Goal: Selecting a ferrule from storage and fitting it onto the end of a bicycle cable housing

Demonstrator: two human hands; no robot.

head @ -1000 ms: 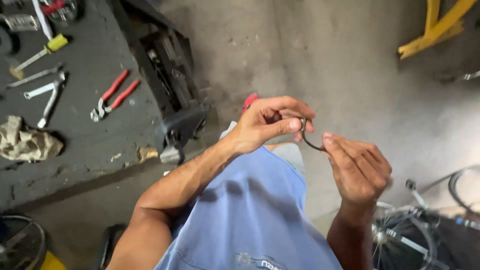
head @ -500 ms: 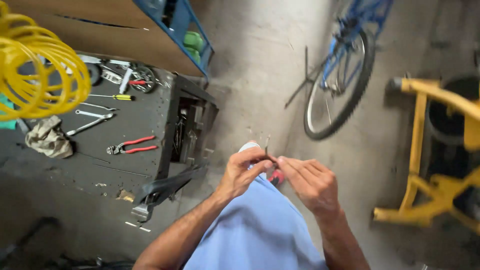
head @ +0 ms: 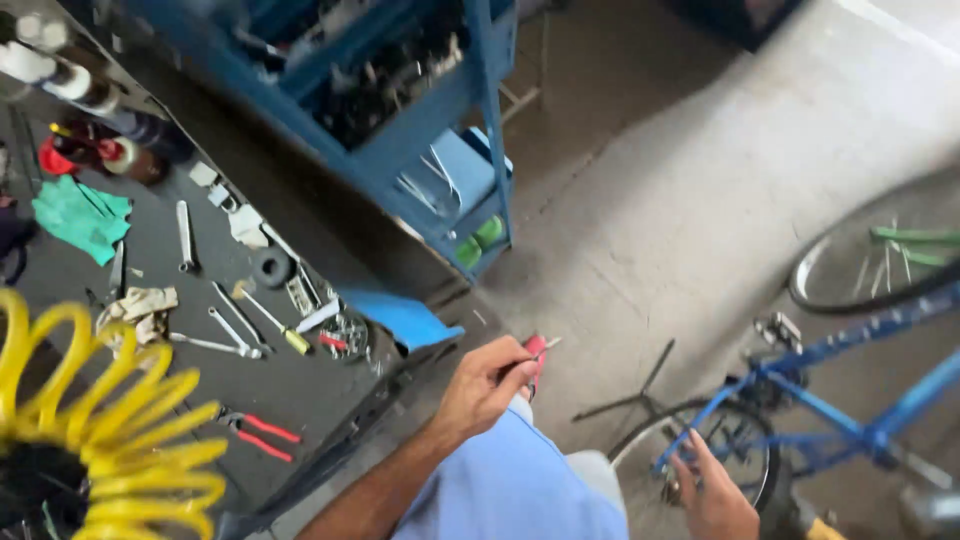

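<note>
L hand [head: 487, 385] grip closed on small red-handled tool [head: 536, 352] just right of dark metal counter [head: 200, 300], R hand [head: 716, 495] open, empty, fingers spread nr blue bicycle frame [head: 850, 385], well right of counter.

Yellow coiled hose [head: 95, 420] at my 8 o'clock. Red-handled pliers [head: 255, 435] just right of it on dark workbench [head: 150, 270]. Green cloth [head: 80, 215] at 10. Blue shelf rack [head: 400, 120] at 12. Blue bicycle [head: 830, 410] at my 4.
</note>
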